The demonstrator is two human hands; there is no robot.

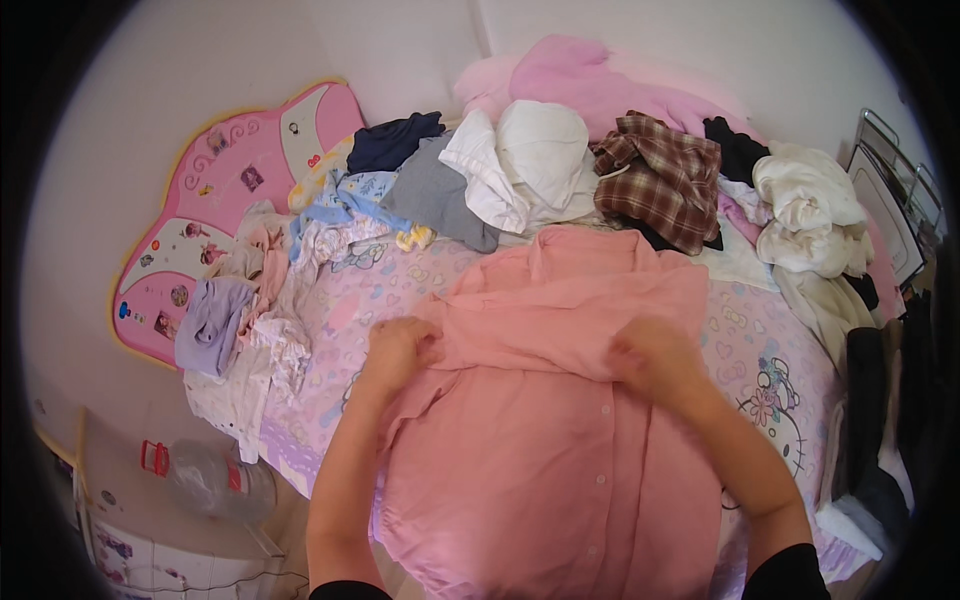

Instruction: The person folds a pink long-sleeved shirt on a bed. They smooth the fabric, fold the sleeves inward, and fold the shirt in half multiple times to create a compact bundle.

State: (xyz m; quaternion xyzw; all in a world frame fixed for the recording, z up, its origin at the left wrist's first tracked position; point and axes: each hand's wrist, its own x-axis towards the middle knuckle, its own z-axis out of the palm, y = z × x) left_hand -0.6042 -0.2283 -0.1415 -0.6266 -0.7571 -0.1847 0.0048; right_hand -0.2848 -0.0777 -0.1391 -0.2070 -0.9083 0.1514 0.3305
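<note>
A pink button-up shirt (517,450) lies spread over the patterned bed sheet (345,300), its collar towards the far side and its lower part at the near edge. One sleeve crosses its chest from side to side. At the left end of that sleeve, by the shirt's edge, my left hand (405,349) has curled fingers at the cloth; whether they pinch it I cannot tell. My right hand (652,360), blurred, is over the right part of the sleeve with bent fingers, and its grip is unclear. White buttons run down the shirt front.
Heaped clothes line the bed's far side: a grey garment (442,187), white garments (540,165), a brown plaid shirt (660,180) and cream cloth (810,202). A folded lilac garment (214,322) lies left by the pink headboard (240,165). A large plastic bottle (217,480) is beside the bed.
</note>
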